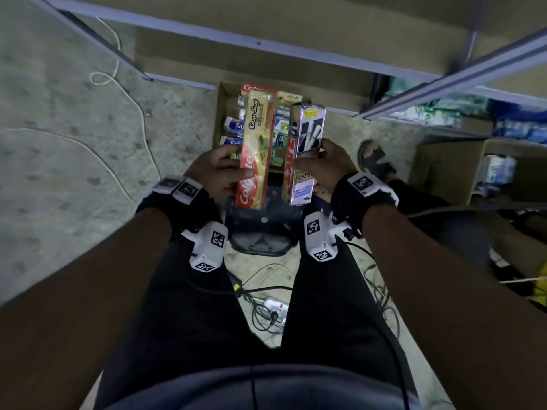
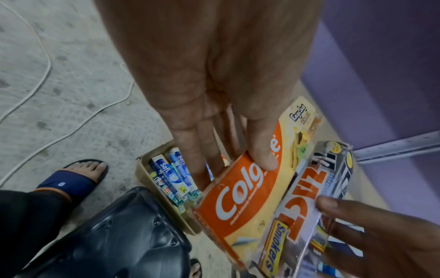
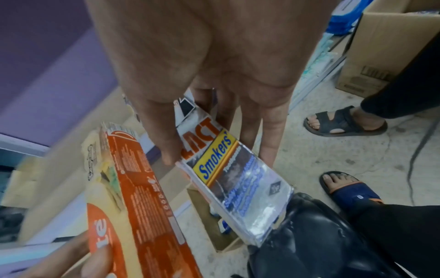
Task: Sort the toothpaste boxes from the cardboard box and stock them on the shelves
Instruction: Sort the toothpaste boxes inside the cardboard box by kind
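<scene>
My left hand (image 1: 217,170) grips the red and yellow Colgate box (image 1: 257,149), thumb (image 2: 262,150) pressed on its printed face and the other fingers curled round behind it. My right hand (image 1: 327,165) grips the silver Zact Smokers' box (image 1: 305,155), thumb (image 3: 164,143) on the lettered face, the rest of the fingers along the back edge. The 2 boxes stand side by side between my hands, long ends pointing away from me, close but with a narrow gap showing from the head view; from my left wrist the Zact box overlaps the Colgate one, so I cannot tell whether they touch.

Just beyond and below my fingertips sits the open cardboard box (image 1: 220,113) on the floor, with more toothpaste boxes (image 1: 233,125) lying in it, blue and white ones nearest my left hand. Past that box runs the edge of the shelves (image 1: 266,45), and a second shelf rail (image 1: 444,81) angles off beyond my right hand.

Under my wrists is a black stool (image 1: 260,229). A white cable (image 1: 130,93) loops over the concrete floor out past my left hand. To the right of my right hand are a sandalled foot (image 1: 374,159) and another carton (image 1: 444,170).
</scene>
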